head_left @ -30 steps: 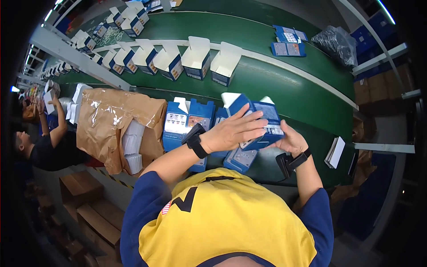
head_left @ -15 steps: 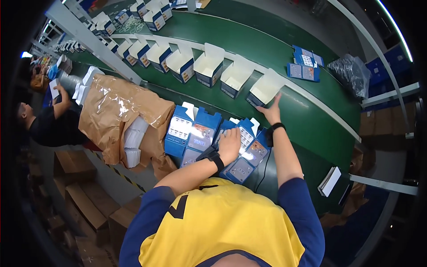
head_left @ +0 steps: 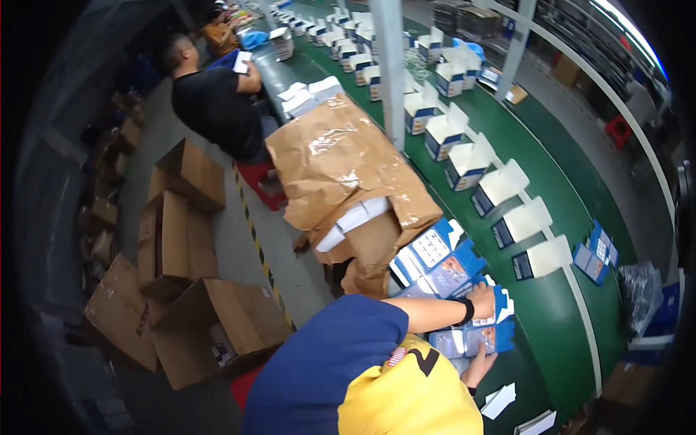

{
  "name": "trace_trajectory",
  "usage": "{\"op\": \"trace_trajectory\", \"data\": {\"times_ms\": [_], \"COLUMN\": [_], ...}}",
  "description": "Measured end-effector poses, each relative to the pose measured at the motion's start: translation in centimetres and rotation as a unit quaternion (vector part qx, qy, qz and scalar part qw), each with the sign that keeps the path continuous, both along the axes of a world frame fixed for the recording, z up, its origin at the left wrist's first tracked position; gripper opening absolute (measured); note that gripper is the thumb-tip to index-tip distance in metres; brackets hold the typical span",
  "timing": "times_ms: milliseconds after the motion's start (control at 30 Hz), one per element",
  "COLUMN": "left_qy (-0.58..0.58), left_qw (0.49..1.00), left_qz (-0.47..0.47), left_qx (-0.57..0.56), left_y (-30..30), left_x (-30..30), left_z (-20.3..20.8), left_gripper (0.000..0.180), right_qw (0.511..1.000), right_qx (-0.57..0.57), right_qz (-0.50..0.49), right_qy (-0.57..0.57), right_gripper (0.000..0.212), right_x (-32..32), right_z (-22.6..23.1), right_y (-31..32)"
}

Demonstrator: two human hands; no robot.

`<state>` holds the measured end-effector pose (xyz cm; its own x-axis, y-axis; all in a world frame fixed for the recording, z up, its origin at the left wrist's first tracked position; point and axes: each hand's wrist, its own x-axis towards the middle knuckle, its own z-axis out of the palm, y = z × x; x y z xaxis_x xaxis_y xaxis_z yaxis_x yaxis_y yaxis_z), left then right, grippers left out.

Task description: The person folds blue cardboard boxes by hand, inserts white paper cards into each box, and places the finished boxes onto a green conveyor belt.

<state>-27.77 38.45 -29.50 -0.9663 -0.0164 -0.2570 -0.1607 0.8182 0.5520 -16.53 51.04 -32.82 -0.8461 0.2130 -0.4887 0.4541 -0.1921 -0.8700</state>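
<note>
A pile of flattened blue printed cartons (head_left: pixel 453 341) lies in front of me at the table edge. My left hand (head_left: pixel 480 301) is over the far part of the top carton, its fingers curled onto it. My right hand (head_left: pixel 478 364) grips the near edge of the same carton, fingers against its printed face. Beside it, to the left, lies another pile of flattened blue cartons (head_left: pixel 446 274). Farther off, a row of opened cartons with raised white flaps, one of them the nearest carton (head_left: pixel 540 259), stands on the green belt (head_left: pixel 558 319).
A torn brown paper wrapping (head_left: pixel 348 156) with white folded sheets sits left of the cartons. Empty cardboard boxes (head_left: pixel 217 319) stand on the floor. A seated person (head_left: pixel 217 101) works farther along. White papers (head_left: pixel 499 401) lie by my right arm. A metal post (head_left: pixel 389 72) rises beside the belt.
My view has swung to the left. My right hand has left the end carton on the belt and come back to the flattened cartons, where my left hand remains.
</note>
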Motion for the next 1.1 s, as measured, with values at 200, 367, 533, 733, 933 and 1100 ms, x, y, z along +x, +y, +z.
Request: {"op": "trace_trajectory", "data": {"times_ms": [200, 367, 533, 733, 933, 1100], "left_qy": [0.041, 0.087, 0.189, -0.001, 0.043, 0.006], "left_qw": [0.948, 0.900, 0.930, 0.956, 0.740, 0.838], "left_qz": [0.033, -0.063, -0.018, -0.144, -0.353, -0.222], "left_qx": [0.315, 0.422, 0.314, 0.256, 0.571, 0.498], "left_y": [-1.4, -1.7, -2.8, -3.1, -2.0, -4.2], "left_x": [2.3, 4.2, 5.7, 6.2, 9.4, 7.9], "left_z": [8.3, 10.6, 13.2, 15.6, 12.0, 12.8], "left_gripper": [0.066, 0.063, 0.054, 0.051, 0.087, 0.105], "right_qw": [0.970, 0.964, 0.943, 0.961, 0.924, 0.899], "right_qx": [0.023, 0.116, 0.164, 0.082, 0.007, 0.060], "right_qz": [-0.090, -0.093, -0.053, 0.096, -0.090, -0.057], "right_qy": [0.226, 0.222, 0.285, 0.248, 0.371, 0.430], "right_gripper": [0.041, 0.041, 0.036, 0.069, 0.118, 0.126], "right_x": [3.8, 5.5, 3.2, 3.1, 0.8, -0.2], "right_z": [7.5, 9.0, 11.4, 8.6, 14.6, 15.5], "right_y": [-2.5, -3.0, -2.8, 1.2, -0.7, 0.0]}}
